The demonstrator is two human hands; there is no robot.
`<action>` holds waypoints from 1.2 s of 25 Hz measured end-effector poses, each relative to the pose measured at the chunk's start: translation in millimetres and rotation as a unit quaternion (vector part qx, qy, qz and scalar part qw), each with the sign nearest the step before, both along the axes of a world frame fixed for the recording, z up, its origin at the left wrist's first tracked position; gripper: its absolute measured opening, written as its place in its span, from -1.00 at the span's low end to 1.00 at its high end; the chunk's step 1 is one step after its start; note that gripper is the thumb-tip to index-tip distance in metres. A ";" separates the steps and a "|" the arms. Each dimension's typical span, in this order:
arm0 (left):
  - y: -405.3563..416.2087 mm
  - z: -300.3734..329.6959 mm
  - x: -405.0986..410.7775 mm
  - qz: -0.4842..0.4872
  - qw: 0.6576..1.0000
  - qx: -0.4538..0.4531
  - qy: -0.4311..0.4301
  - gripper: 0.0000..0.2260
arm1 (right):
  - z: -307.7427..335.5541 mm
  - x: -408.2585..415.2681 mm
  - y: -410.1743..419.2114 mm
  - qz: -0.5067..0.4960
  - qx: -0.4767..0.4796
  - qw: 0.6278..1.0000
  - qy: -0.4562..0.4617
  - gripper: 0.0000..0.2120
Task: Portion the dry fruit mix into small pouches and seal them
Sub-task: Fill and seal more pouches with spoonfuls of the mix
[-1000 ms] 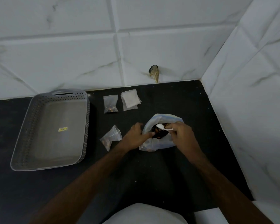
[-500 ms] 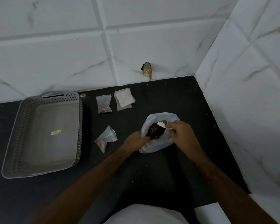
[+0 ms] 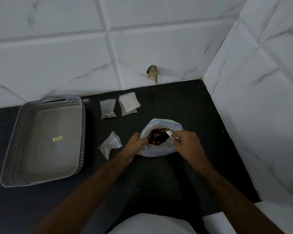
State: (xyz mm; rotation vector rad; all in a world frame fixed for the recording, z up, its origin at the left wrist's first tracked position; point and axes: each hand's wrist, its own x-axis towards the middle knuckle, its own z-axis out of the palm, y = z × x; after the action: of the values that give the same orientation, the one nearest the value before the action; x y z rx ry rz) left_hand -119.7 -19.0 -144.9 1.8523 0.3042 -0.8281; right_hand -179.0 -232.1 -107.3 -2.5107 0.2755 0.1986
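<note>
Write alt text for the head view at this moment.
On a black counter, the left hand grips the rim of an open bag of dry fruit mix while the right hand holds a white spoon in it. Two part-filled pouches, empty pouches and a grey tray lie left.

Two bare forearms, sleeveless to the frame edge; behind the fingers, a white garment covers the torso.
</note>
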 end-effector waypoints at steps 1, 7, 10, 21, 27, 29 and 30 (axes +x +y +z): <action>0.0 -1.4 0.3 -0.001 1.000 0.000 -0.004 -0.73 | -0.9 0.0 0.0 -0.006 -0.004 1.000 0.006 -0.74; 0.3 -3.1 0.0 -0.032 0.999 0.007 -0.042 -0.70 | -5.3 0.5 -1.5 -0.037 0.077 0.996 -0.015 -0.76; 1.8 -4.2 -0.2 -0.036 0.998 0.003 -0.048 -0.71 | -10.3 -2.8 0.4 0.003 0.020 1.000 0.005 -0.73; 5.6 -2.8 0.3 0.017 0.997 -0.070 -0.016 -0.69 | -11.4 -6.6 20.7 0.104 -0.032 0.994 -0.011 -0.77; 7.2 -2.7 -0.2 0.029 0.990 -0.134 -0.014 -0.64 | -12.6 -1.3 22.5 -0.081 0.115 0.990 0.022 -0.80; 7.4 -0.2 -0.5 0.013 0.989 -0.146 -0.011 -0.58 | -12.1 6.9 13.5 -0.146 0.178 0.971 0.067 -0.80; 7.9 1.5 -0.6 -0.005 0.988 -0.154 -0.007 -0.53 | -12.2 10.2 9.8 -0.183 0.218 0.955 0.084 -0.80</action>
State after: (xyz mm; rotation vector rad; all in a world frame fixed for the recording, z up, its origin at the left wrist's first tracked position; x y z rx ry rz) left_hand -120.3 -11.0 -143.4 1.5702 0.1489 -0.8189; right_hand -168.8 -222.4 -119.5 -1.9675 0.6800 0.2888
